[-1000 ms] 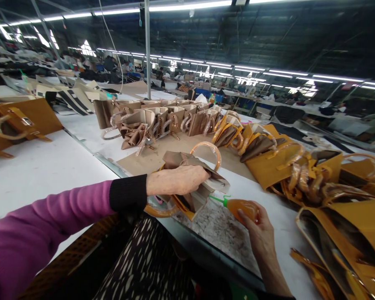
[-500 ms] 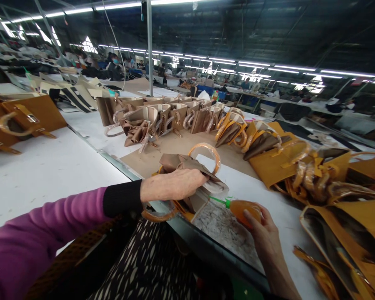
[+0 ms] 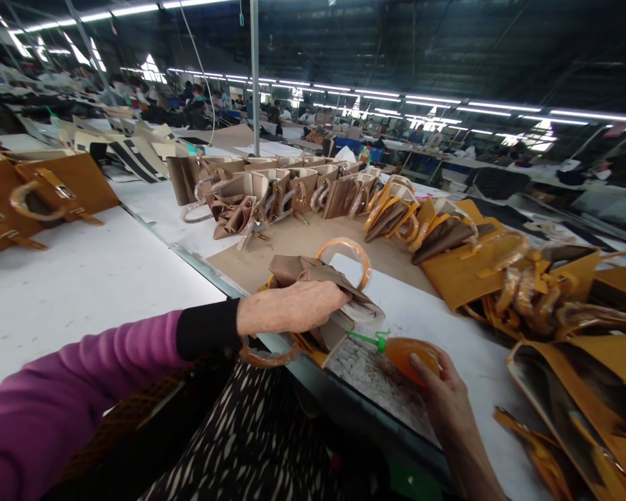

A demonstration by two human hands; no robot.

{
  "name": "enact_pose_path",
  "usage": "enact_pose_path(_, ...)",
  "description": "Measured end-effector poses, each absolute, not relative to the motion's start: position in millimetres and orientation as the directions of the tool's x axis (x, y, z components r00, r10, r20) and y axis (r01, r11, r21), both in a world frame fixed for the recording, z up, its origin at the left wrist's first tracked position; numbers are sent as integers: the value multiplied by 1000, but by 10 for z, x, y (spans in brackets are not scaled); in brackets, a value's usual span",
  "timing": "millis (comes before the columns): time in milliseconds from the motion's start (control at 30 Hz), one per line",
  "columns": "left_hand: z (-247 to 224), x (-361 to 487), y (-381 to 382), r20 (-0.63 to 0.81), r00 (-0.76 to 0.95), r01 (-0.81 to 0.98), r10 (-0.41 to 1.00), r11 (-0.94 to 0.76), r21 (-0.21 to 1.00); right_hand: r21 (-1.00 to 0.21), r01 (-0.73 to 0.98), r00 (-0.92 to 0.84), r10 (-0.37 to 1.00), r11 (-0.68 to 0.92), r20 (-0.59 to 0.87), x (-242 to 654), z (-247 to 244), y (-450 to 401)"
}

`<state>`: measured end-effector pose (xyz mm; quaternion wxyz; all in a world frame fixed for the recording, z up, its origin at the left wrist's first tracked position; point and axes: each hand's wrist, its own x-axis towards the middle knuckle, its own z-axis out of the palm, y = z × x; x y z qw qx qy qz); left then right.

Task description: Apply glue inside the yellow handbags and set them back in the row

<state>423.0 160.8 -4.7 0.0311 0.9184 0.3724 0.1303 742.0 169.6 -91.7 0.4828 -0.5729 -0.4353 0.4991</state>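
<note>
My left hand is closed on the brown lining of a handbag at the table's front edge. One wrapped ring handle of this bag stands up behind the hand, and another ring handle hangs at the edge. In my right hand is a squeeze bottle of orange-brown liquid, held on its side. Its thin green nozzle points left, with the tip at the bag's open, pale part. My left fingertips are partly hidden by the lining.
Brown handbags stand in a row behind, and mustard bags are piled to the right. More tan bags sit at the left on the white table. A metal pole rises behind. People are in the distance.
The view has shifted slightly, so the surroundings appear a little further right. The nozzle tip sits slightly closer to the bag's pale part. Both hands keep their holds.
</note>
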Motion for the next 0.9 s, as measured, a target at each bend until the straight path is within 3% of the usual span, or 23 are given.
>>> enact_pose_path(900,19,4253,1579,196,680,682,706,-708,185,-965,-90,-10,969,-246,-246,7340,-731,1259)
